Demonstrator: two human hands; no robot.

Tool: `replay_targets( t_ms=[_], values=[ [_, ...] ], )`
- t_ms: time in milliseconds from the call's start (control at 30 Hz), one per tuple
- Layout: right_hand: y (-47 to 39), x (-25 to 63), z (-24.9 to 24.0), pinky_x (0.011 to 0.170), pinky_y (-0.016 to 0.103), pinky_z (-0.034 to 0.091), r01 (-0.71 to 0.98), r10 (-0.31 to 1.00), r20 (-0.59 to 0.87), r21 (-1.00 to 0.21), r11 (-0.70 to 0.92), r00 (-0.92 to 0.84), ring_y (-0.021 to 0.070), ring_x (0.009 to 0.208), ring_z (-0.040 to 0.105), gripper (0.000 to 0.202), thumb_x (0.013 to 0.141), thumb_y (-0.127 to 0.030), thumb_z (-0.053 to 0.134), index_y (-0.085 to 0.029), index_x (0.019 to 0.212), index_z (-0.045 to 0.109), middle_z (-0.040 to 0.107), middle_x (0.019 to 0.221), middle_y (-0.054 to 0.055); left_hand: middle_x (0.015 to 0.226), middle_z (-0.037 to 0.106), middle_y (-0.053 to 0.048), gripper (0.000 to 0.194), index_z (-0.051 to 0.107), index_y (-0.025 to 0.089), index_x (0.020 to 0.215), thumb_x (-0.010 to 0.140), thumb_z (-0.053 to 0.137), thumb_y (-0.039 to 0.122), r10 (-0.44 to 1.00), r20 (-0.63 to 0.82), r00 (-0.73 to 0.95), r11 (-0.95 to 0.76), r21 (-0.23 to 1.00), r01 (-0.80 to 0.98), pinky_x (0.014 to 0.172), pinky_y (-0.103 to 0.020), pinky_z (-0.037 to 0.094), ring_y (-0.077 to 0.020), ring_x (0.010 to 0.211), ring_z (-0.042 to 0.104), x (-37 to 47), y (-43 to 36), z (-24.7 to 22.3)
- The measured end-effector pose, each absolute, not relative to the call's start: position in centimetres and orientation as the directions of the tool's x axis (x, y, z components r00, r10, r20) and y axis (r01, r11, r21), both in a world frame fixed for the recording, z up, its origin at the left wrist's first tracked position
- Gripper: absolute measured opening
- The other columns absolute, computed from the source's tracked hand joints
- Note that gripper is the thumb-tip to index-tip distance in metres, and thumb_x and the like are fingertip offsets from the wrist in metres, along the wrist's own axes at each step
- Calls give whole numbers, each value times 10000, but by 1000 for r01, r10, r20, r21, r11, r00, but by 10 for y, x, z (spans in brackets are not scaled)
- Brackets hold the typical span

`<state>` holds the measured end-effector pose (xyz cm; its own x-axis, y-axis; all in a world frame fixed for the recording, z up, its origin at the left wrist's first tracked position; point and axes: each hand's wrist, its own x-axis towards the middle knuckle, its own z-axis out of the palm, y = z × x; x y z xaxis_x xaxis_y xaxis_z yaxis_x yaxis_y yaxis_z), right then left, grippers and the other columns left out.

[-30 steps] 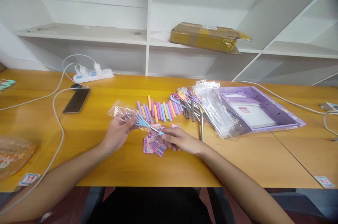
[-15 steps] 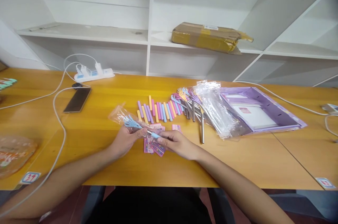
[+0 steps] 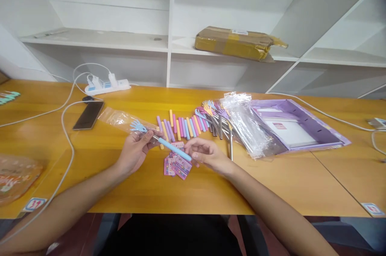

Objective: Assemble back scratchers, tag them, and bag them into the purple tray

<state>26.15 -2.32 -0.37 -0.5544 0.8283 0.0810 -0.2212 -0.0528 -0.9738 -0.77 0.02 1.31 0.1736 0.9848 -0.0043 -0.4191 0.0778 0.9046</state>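
A back scratcher with a blue hand-shaped head and a blue handle (image 3: 175,148) is gripped near its head by my left hand (image 3: 135,149). A clear plastic bag (image 3: 117,119) stretches out behind the head, also at my left hand. My right hand (image 3: 206,154) is at the handle's lower end, its fingers curled; whether they grip it is unclear. Under the handle lie several pink cards (image 3: 181,167). Beyond them is a row of coloured tubes (image 3: 181,128), with a pile of back scratchers (image 3: 215,115) to its right.
Clear bags (image 3: 247,127) overlap a purple box (image 3: 316,147) at the right. A phone (image 3: 88,115), a power strip (image 3: 107,87) and white cables are at the left. An orange bag (image 3: 16,177) lies near the left edge. A taped carton (image 3: 233,42) sits on the shelf.
The scratcher and bag have moved left with my left hand. More of the blue handle shows, and my right hand has shifted slightly right with its fingers looser.
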Motion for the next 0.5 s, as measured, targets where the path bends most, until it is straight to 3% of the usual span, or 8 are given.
replay_targets(
  t_ms=[200,333,500],
  values=[
    [-25,260,-5,558,203,533,-228,854,137,-973,22,-502,108,737,622,327,806,-301,880,-185,1039,683,673,897,15,997,819,-112,334,747,128,935,812,872,412,987,-35,155,101,894,-437,868,-325,644,-231,945,785,-9,4,15],
    [-28,251,-7,552,216,516,-187,912,134,-980,64,-389,95,666,597,307,808,-349,875,-186,944,654,642,860,5,1003,818,-109,285,741,136,925,847,846,388,981,-47,188,127,891,-437,869,-314,647,-220,963,780,-8,3,9],
    [-30,241,-15,591,238,491,-160,936,170,-979,125,-308,103,672,551,358,812,-397,865,-220,994,612,564,825,-27,1012,816,-117,274,759,145,966,878,810,399,949,-48,312,169,913,-372,854,-364,655,-244,949,777,0,-11,0]
  ],
)
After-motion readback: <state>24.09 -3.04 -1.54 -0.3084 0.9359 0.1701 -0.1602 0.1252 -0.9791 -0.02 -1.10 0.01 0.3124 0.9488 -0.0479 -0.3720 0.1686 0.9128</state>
